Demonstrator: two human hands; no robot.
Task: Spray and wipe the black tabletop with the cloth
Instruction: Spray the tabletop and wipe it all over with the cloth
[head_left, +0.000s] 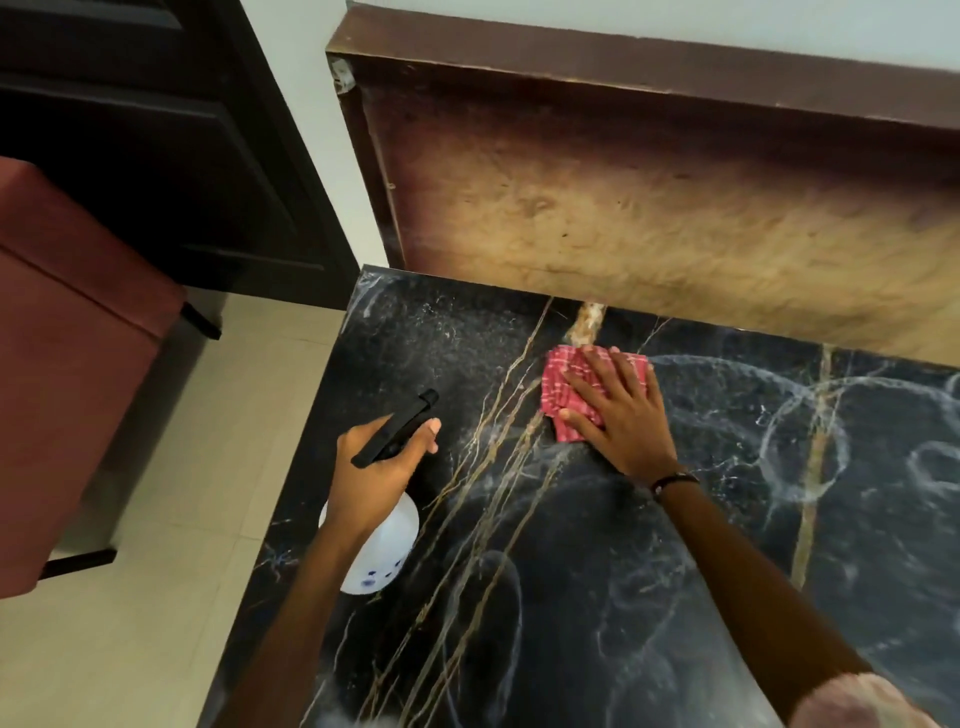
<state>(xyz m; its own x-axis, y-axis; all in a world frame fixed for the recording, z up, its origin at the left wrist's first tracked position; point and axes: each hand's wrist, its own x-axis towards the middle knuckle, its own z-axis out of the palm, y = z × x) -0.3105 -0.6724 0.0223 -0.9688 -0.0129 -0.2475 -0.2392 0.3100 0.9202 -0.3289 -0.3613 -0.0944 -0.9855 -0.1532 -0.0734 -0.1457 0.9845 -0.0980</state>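
The black marble tabletop (597, 571) with gold and white veins fills the lower right. A folded red checked cloth (563, 387) lies near its far edge. My right hand (618, 410) presses flat on the cloth with fingers spread. My left hand (371, 470) grips a white spray bottle (384, 551) with a black trigger head, held over the table's left edge. White wipe streaks curl across the right part of the surface.
A worn brown wooden board (649, 197) stands against the wall behind the table. A reddish upholstered seat (67, 364) sits to the left on the pale tiled floor (156, 597). A dark cabinet (156, 130) is at the far left.
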